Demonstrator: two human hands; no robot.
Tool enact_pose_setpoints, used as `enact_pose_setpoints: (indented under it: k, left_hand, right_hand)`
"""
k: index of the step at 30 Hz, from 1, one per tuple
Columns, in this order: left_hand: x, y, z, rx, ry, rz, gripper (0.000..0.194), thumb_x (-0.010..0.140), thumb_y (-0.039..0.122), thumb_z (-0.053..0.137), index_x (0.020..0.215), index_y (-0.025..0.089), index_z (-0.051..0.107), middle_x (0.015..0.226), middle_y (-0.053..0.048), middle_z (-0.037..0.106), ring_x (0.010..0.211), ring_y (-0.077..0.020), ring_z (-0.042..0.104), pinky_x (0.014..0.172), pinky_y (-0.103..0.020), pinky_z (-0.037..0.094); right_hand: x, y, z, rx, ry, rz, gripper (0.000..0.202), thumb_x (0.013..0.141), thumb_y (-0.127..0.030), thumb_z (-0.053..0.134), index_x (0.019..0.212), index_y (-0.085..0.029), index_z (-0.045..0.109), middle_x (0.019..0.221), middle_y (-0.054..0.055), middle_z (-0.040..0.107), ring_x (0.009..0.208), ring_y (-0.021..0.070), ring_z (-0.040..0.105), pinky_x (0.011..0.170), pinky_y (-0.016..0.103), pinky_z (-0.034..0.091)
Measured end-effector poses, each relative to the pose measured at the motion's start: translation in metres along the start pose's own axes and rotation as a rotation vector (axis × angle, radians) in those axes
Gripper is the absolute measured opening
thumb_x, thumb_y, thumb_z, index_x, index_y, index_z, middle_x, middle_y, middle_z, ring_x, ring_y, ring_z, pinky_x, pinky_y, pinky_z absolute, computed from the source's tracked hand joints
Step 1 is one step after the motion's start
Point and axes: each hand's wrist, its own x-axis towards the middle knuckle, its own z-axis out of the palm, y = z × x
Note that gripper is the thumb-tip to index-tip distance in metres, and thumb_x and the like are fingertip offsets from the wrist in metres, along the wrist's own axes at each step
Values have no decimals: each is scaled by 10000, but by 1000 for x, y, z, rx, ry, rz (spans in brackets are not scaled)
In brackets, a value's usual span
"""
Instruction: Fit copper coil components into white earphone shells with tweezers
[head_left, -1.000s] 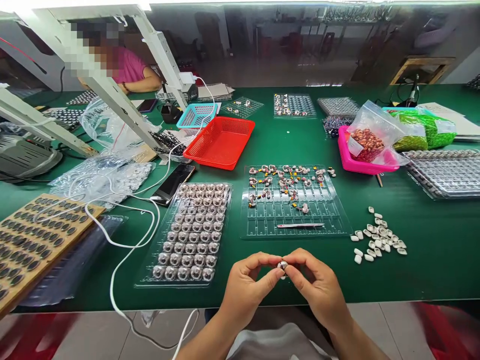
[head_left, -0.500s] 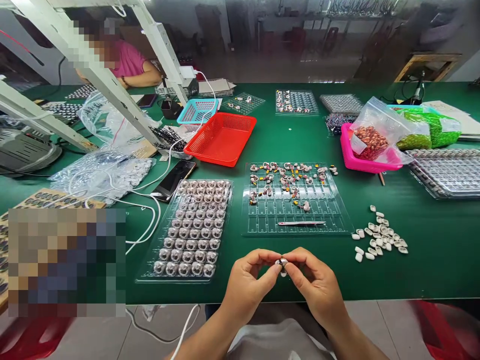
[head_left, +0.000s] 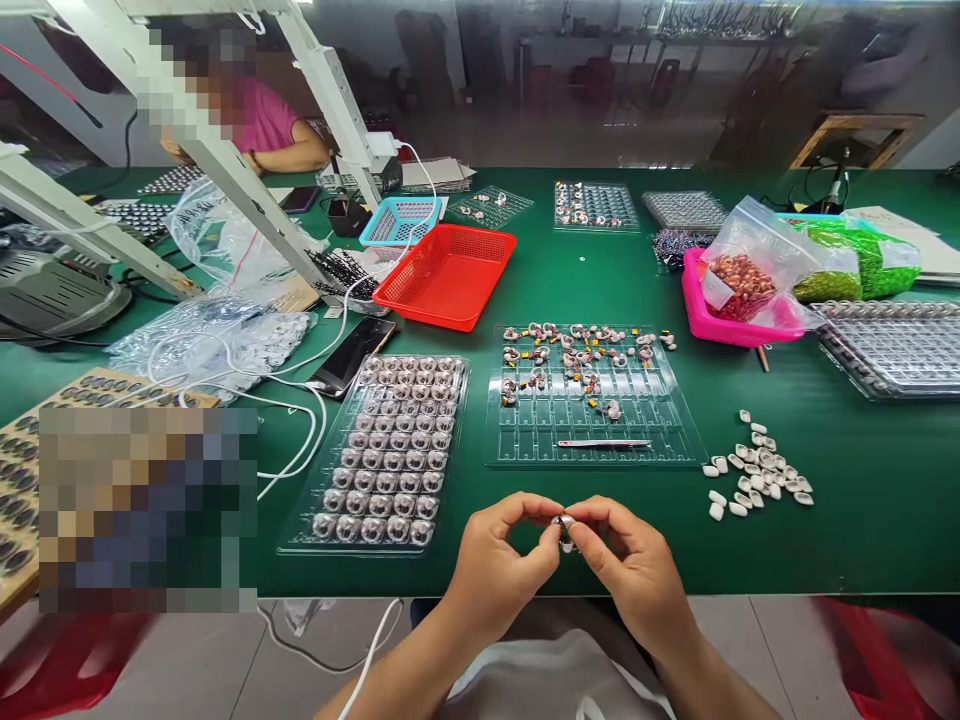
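Observation:
Near the table's front edge, my left hand (head_left: 501, 560) and my right hand (head_left: 634, 560) meet fingertip to fingertip. Both pinch one small shiny white-and-dark piece (head_left: 567, 541), mostly covered by thumbs and forefingers; its exact kind cannot be made out. Just beyond them lies a clear tray (head_left: 517, 445) with small white wired parts bearing yellow tabs. Tweezers (head_left: 604, 443) rest across its near rows. Left of my hands, another clear tray (head_left: 296, 549) carries rows of silvery rounded pieces (head_left: 372, 530). Loose white caps (head_left: 765, 478) are scattered on the right.
A red basket (head_left: 450, 285), a blue basket (head_left: 401, 220) and a phone (head_left: 355, 355) lie to the left among white cables. A pink basket (head_left: 701, 322) holds bagged copper-coloured parts. Stacked trays (head_left: 892, 350) sit far right. A person in pink (head_left: 271, 130) sits across the table.
Both hands keep their pinch on the small piece, which has turned slightly between the fingers. The whole view has shifted a little.

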Motion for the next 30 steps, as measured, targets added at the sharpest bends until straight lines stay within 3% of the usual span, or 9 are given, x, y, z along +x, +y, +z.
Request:
enact_pose_setpoints:
  k: [4,7,11,18,30]
  left_hand:
    - [0,0,2,-49,9,-21,103,753,139,642,796,185,723,772,-28,749,740,-191,695,719,-268,536]
    - [-1,-1,4,-143,10,-60,51,759,163,656,779,179,699,759,-25,731,735,-180,678,702,-254,532]
    - [-3,-1,8,-262,35,-111,42,764,190,683,791,167,705,772,-36,727,751,-181,678,711,-256,543]
    - [-3,-1,10,-348,-1,-115,144,806,253,745,926,198,804,932,-61,799,899,-214,726,847,-276,567]
    - [2,-4,5,-539,-61,-168,106,717,168,827,814,212,828,807,-19,791,744,-159,720,737,-224,584]
  right_hand:
    - [-1,-1,2,-81,31,-114,130,961,-275,589,950,-211,702,855,33,711,755,164,670,672,248,535]
    - [-1,3,3,-186,62,-351,136,949,-156,584,1021,-222,679,879,36,703,779,167,664,686,269,540]
    - [0,11,4,-312,103,-643,328,910,-18,582,1160,-224,635,947,59,699,809,179,650,708,320,542]
    - [-3,16,6,-340,242,-598,317,904,-7,601,1148,-207,634,967,68,688,858,187,648,733,326,547]
    - [-2,16,6,-258,242,-533,264,913,-42,604,1104,-217,655,922,39,698,845,169,674,721,272,558]
